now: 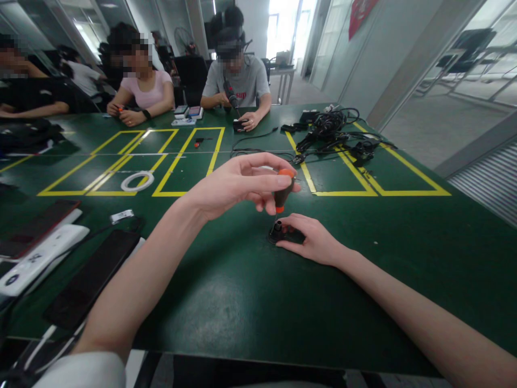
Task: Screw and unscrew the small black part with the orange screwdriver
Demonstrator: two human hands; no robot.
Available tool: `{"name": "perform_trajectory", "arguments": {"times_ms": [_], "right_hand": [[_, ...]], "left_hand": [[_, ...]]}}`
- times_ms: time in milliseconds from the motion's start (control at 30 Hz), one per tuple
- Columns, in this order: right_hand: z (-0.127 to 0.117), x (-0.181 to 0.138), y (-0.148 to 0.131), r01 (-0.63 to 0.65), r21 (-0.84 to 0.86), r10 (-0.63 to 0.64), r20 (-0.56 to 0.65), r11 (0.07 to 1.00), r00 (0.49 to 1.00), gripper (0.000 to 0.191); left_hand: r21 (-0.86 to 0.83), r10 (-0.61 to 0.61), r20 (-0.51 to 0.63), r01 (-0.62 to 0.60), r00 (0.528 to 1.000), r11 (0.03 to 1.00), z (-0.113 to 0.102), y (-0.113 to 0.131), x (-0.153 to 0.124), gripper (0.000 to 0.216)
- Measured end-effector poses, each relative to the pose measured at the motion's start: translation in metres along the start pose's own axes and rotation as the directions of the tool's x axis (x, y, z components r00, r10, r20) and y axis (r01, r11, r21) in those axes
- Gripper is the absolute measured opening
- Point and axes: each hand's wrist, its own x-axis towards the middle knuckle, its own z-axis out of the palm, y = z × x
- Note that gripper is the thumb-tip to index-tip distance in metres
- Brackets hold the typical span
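Observation:
My left hand (246, 186) is closed around the handle of a screwdriver (280, 195) with an orange and dark grip. The screwdriver stands nearly upright, its thin shaft pointing down at a small black round part (276, 233) on the green table (226, 302). From the right, my right hand (309, 237) pinches that black part between thumb and fingers and keeps it against the tabletop. A short dark post rises from the part. Whether the screwdriver's tip sits in a screw is too small to tell.
Phones (95, 277) and a white power strip (44, 258) lie at the left. A white ring (137, 181) rests among yellow tape lines. Tangled black cables (329, 126) sit at the back right. Across the table, a person in grey (238, 81) holds a power drill (231, 96).

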Motion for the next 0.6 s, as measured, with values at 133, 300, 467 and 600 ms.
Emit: {"name": "perform_trajectory", "arguments": {"times_ms": [133, 300, 467, 600], "right_hand": [[-0.0008, 0.0007, -0.0011, 0.016, -0.019, -0.016, -0.002, 1.000, 1.000, 0.024], [-0.0008, 0.0004, -0.0005, 0.023, -0.015, -0.024, -0.006, 1.000, 1.000, 0.022], [0.0013, -0.0010, 0.0020, 0.050, 0.000, -0.050, -0.027, 0.999, 0.998, 0.024], [0.0006, -0.0001, 0.0009, 0.032, -0.022, -0.032, -0.003, 0.999, 0.999, 0.022]], "left_hand": [[0.053, -0.002, -0.017, 0.003, 1.000, 0.999, 0.0018, 0.0010, -0.0020, 0.039], [0.021, -0.040, 0.055, 0.038, 0.998, 0.999, 0.0012, 0.0024, -0.0016, 0.032], [-0.121, -0.040, 0.118, 0.054, 0.992, 0.991, -0.0012, -0.0015, 0.0029, 0.035], [-0.113, -0.044, 0.092, 0.054, 0.995, 0.992, -0.0007, -0.0038, 0.0037, 0.030]]}}
